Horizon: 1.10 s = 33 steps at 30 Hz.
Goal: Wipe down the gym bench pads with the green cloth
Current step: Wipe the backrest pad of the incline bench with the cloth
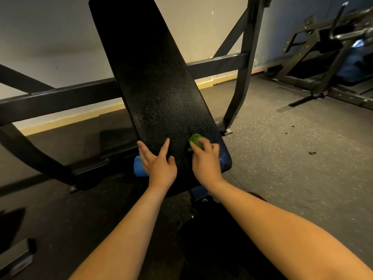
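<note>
Both hands rested on the lower end of a long black textured bench pad (157,81).
The right hand (206,160) curled around a crumpled green cloth (196,140) that showed past its fingertips on the pad; just beside it, the left hand (158,164) lay flat, fingers spread, holding nothing.

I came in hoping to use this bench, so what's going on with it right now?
A person is cleaning the bench's black back pad. The right hand grips a bunched green cloth and presses it against the pad's lower right part. The left hand rests flat on the lower left with its fingers spread.
</note>
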Available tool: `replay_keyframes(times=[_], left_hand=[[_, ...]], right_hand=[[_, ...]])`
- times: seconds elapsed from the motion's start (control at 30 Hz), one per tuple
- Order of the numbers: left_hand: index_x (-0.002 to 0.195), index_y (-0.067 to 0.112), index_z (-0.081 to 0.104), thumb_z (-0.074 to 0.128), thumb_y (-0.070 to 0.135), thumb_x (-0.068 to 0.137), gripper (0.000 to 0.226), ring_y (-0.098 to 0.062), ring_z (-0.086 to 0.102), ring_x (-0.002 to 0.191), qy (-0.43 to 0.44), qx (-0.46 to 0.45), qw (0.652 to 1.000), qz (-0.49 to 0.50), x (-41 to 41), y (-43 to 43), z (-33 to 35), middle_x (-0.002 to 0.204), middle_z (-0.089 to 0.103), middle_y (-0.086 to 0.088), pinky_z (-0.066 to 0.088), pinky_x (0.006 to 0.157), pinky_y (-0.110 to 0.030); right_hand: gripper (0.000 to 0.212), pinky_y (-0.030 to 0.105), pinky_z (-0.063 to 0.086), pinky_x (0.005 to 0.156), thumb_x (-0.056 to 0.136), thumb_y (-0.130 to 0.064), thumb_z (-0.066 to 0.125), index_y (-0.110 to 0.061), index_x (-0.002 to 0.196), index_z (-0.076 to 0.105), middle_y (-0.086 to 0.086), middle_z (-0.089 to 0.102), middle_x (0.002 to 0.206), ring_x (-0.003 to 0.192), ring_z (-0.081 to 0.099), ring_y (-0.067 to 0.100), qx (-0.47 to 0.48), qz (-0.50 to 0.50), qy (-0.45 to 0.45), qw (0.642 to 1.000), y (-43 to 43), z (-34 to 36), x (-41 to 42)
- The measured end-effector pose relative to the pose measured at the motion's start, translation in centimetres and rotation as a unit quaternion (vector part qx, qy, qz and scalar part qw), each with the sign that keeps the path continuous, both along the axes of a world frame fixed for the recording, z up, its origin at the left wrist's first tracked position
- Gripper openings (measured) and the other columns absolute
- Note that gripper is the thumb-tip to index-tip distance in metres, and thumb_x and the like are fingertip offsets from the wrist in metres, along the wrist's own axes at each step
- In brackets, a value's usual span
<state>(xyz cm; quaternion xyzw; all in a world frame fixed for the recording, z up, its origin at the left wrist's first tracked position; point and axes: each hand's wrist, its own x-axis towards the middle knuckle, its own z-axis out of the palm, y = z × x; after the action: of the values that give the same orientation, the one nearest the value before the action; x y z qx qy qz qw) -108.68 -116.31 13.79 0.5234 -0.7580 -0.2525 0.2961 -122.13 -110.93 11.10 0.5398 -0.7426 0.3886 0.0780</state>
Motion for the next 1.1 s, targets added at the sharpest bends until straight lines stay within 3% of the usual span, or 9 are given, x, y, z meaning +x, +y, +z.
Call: replay_keyframes(times=[0.2, 0.27, 0.4, 0.53, 0.67, 0.83, 0.93, 1.03, 1.1], left_hand=[[0.159, 0.037, 0.013, 0.056, 0.02, 0.1, 0.075, -0.028, -0.007, 0.154, 0.044, 0.039, 0.998, -0.017, 3.0, 0.0, -0.3, 0.167, -0.018, -0.002, 0.011, 0.122, -0.04], [0.159, 0.04, 0.012, 0.055, 0.027, 0.101, 0.073, -0.031, -0.003, 0.153, 0.038, 0.06, 0.997, 0.001, 3.5, 0.8, -0.4, 0.167, -0.013, -0.006, 0.017, 0.121, -0.042], [0.158, 0.045, 0.008, 0.048, 0.033, 0.104, 0.068, -0.031, 0.005, 0.152, 0.045, 0.077, 0.996, 0.007, 3.6, 2.1, -1.1, 0.166, 0.01, -0.009, 0.018, 0.12, -0.046], [0.158, 0.044, 0.006, 0.046, 0.033, 0.105, 0.067, -0.033, 0.006, 0.151, 0.037, 0.086, 0.996, 0.002, 3.5, 2.5, -1.1, 0.167, 0.01, -0.008, 0.015, 0.121, -0.046], [0.158, 0.044, 0.008, 0.046, 0.026, 0.106, 0.067, -0.029, 0.006, 0.153, 0.04, 0.11, 0.993, -0.01, 3.8, 2.4, -1.0, 0.167, 0.01, -0.007, 0.013, 0.121, -0.041], [0.159, 0.033, 0.018, 0.049, 0.008, 0.102, 0.069, -0.02, 0.042, 0.139, 0.072, 0.103, 0.991, -0.039, 5.1, 2.4, -0.7, 0.157, 0.038, -0.002, 0.036, 0.097, -0.023], [0.16, 0.037, 0.012, 0.05, 0.012, 0.104, 0.072, -0.022, 0.049, 0.132, 0.073, 0.126, 0.989, -0.027, 5.4, 3.1, -0.7, 0.155, 0.041, -0.004, 0.04, 0.086, -0.023], [0.159, 0.04, 0.006, 0.048, 0.015, 0.105, 0.074, -0.025, 0.054, 0.123, 0.066, 0.131, 0.989, -0.015, 5.3, 3.5, -0.8, 0.152, 0.044, -0.007, 0.042, 0.072, -0.017], [0.159, 0.04, 0.004, 0.048, 0.013, 0.105, 0.075, -0.023, 0.05, 0.129, 0.064, 0.133, 0.989, -0.02, 5.2, 3.5, -0.7, 0.157, 0.037, -0.005, 0.042, 0.082, -0.015]], right_hand=[[0.049, 0.042, 0.052, 0.083, 0.087, -0.007, 0.057, -0.017, 0.135, 0.061, 0.007, 0.049, 0.139, 0.108, 0.041, 0.034, 0.04, 0.176, 0.125, 0.976, -0.2, 0.5, 2.5], [0.056, 0.044, 0.05, 0.091, 0.084, -0.004, 0.057, -0.018, 0.139, 0.057, 0.009, 0.047, 0.14, 0.114, 0.041, 0.035, 0.052, 0.129, 0.121, 0.983, 0.5, 0.0, -0.1], [0.056, 0.046, 0.039, 0.108, 0.092, -0.003, 0.049, -0.015, 0.147, 0.047, 0.011, 0.037, 0.145, 0.125, 0.033, 0.035, 0.046, -0.065, -0.066, 0.995, 2.0, -1.0, -5.4], [0.052, 0.042, 0.033, 0.11, 0.097, -0.008, 0.048, -0.013, 0.148, 0.043, 0.012, 0.029, 0.149, 0.129, 0.027, 0.036, 0.066, -0.106, -0.125, 0.984, 1.9, -0.5, -3.3], [0.047, 0.043, 0.041, 0.101, 0.092, -0.011, 0.054, -0.014, 0.139, 0.056, 0.014, 0.043, 0.138, 0.117, 0.037, 0.035, 0.043, 0.052, -0.023, 0.997, 1.1, -0.3, 3.0], [0.048, 0.044, 0.05, 0.092, 0.093, -0.01, 0.053, -0.014, 0.14, 0.054, 0.01, 0.043, 0.141, 0.117, 0.038, 0.035, 0.087, 0.215, 0.093, 0.968, 0.7, 0.1, 5.4], [0.057, 0.046, 0.05, 0.093, 0.088, -0.007, 0.053, -0.017, 0.144, 0.051, 0.009, 0.04, 0.143, 0.119, 0.037, 0.035, 0.097, 0.165, 0.1, 0.976, 1.3, 0.0, 2.4], [0.062, 0.043, 0.044, 0.1, 0.09, -0.006, 0.05, -0.02, 0.15, 0.043, 0.009, 0.034, 0.147, 0.122, 0.033, 0.034, 0.098, 0.046, 0.015, 0.994, 2.1, -0.1, -1.2], [0.061, 0.041, 0.039, 0.102, 0.093, -0.007, 0.048, -0.02, 0.152, 0.038, 0.009, 0.031, 0.148, 0.124, 0.031, 0.035, 0.107, -0.024, -0.046, 0.993, 2.4, 0.0, -2.5]])
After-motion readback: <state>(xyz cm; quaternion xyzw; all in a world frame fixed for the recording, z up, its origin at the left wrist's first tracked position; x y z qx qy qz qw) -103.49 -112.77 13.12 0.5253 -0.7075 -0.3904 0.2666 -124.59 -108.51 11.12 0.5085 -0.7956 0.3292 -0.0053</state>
